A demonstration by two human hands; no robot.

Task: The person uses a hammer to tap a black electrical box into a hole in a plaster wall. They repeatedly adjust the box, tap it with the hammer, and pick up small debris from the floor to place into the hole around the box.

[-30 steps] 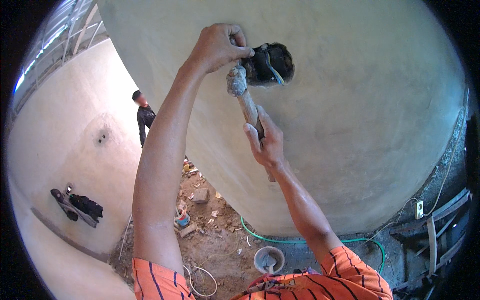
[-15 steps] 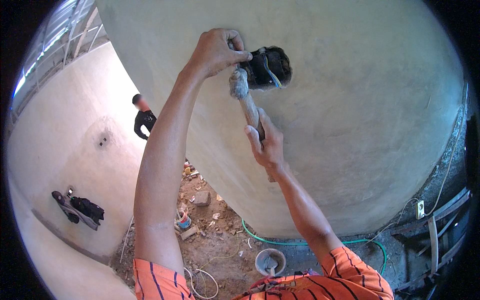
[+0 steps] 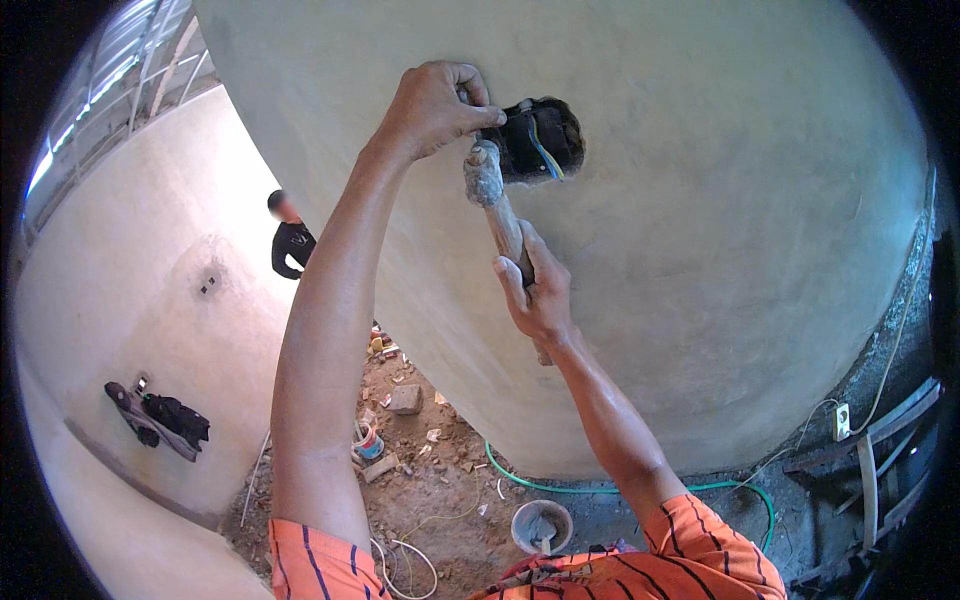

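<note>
In front of the plastered wall (image 3: 690, 260), my left hand (image 3: 432, 108) is pinched closed beside a rough rectangular hole. It grips a thin rod-like tool (image 3: 463, 96), mostly hidden by the fingers. A black electrical box (image 3: 517, 150) sits in the hole, with blue and yellow wires (image 3: 545, 153) hanging out of it. My right hand (image 3: 541, 292) is wrapped around the wooden handle of a hammer (image 3: 484, 178). The hammer's grey, crusted head is just below my left fingers; whether it touches the rod is unclear.
Below, a bucket (image 3: 520, 515) with a trowel stands by a green hose (image 3: 610, 489). Rubble and a block (image 3: 404, 399) litter the dirt floor. A person (image 3: 290, 238) stands at the left, beyond the wall's edge. A socket (image 3: 841, 421) on a cable is at the right.
The hammer head has shifted very slightly down and right, still close under my left hand. Both hands keep their grips, and the whole view has moved a little.
</note>
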